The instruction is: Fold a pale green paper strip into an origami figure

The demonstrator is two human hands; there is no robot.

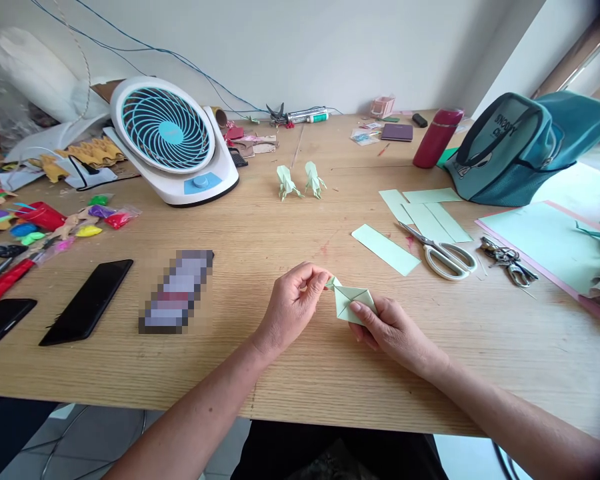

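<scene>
A small folded piece of pale green paper (351,299) is held just above the wooden table (300,360) near its front edge. My left hand (293,303) pinches the paper's left tip between thumb and fingers. My right hand (387,327) grips the paper's right side, thumb lying on top. Two finished pale green folded figures (300,181) stand farther back at the table's middle.
Loose green paper strips (385,249), scissors (443,253) and keys (510,263) lie to the right, beside a green sheet (545,243) and a teal bag (525,147). A white fan (173,140), two black phones (87,300) and coloured craft bits (40,227) sit on the left.
</scene>
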